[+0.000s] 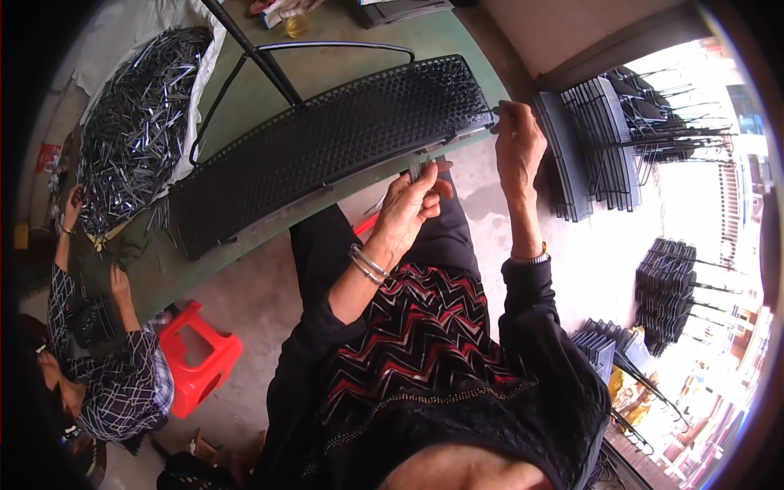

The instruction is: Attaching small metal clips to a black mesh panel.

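A long black perforated metal panel (327, 135) with a black rod frame (273, 69) lies across the green table, its right end towards me. My right hand (523, 143) is closed in a pinch at the panel's right corner; whatever sits between its fingertips is too small to make out. Below the panel's front edge, my left hand (402, 214) is closed around a few thin shiny strips (417, 171), which stick up past the thumb. A large white sack (208, 61) at the far left holds a heap of small dark metal strips (143, 122).
A co-worker's hands (121, 286) are at the table's left end, beside a red plastic stool (200, 359). Stacks of black mesh racks (600, 139) stand on the floor to the right, with more racks (665, 294) nearer. A cup of yellowish liquid (297, 26) is at the table's back.
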The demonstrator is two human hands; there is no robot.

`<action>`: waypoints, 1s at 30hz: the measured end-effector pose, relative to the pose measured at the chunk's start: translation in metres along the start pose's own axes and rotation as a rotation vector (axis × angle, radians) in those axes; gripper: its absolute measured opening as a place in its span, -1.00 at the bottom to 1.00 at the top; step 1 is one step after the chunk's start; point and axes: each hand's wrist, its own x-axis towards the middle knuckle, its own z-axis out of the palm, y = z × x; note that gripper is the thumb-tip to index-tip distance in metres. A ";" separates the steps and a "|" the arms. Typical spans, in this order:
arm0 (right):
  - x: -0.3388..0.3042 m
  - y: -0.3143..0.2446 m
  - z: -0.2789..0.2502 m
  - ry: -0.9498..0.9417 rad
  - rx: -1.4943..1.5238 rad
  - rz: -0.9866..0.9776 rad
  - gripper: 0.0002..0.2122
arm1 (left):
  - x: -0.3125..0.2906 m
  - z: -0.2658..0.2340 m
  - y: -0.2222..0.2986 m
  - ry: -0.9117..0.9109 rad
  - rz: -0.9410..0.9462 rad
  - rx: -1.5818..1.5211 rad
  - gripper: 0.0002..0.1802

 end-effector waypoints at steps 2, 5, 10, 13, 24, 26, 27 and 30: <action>-0.003 0.005 0.002 -0.016 0.013 0.006 -0.91 | 0.000 0.002 0.000 -0.011 0.008 -0.010 -0.77; -0.001 0.009 0.008 -0.018 0.006 -0.053 -0.91 | 0.001 0.001 -0.005 -0.024 0.045 -0.027 -0.72; 0.007 0.004 0.015 -0.022 -0.083 -0.127 -0.89 | 0.001 -0.002 -0.003 -0.086 0.055 -0.011 -0.74; 0.007 0.003 0.015 -0.098 -0.197 -0.035 -0.85 | -0.001 0.005 0.000 -0.071 0.073 -0.015 -0.76; -0.021 -0.033 -0.020 -0.806 0.500 0.271 -0.75 | -0.002 0.001 -0.002 -0.027 0.099 0.068 -0.78; -0.019 -0.035 -0.024 -0.881 0.566 0.399 -0.80 | -0.004 0.003 -0.001 -0.058 0.065 0.129 -0.79; -0.021 -0.036 -0.024 -0.866 0.655 0.456 -0.82 | -0.004 0.003 0.000 -0.059 0.066 0.130 -0.79; -0.024 -0.039 -0.025 -0.831 0.617 0.480 -0.82 | -0.004 0.003 0.003 -0.078 0.048 0.128 -0.84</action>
